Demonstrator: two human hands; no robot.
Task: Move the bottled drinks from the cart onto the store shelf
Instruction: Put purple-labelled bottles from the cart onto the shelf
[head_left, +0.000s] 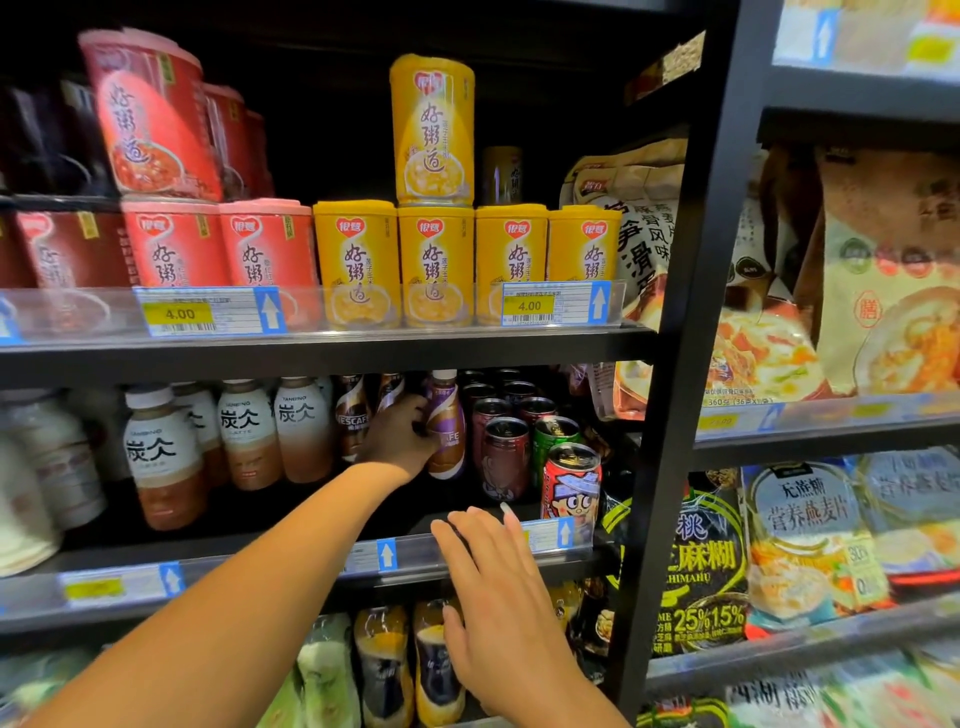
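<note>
Purple bottle (447, 426) in left hand (397, 436) grip beside cans (506, 457).

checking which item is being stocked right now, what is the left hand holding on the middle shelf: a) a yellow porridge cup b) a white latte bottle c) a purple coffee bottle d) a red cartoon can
c: the left hand has its fingers curled round the purple coffee bottle, which stands upright beside the dark cans; the right hand is open at the shelf edge.
</note>
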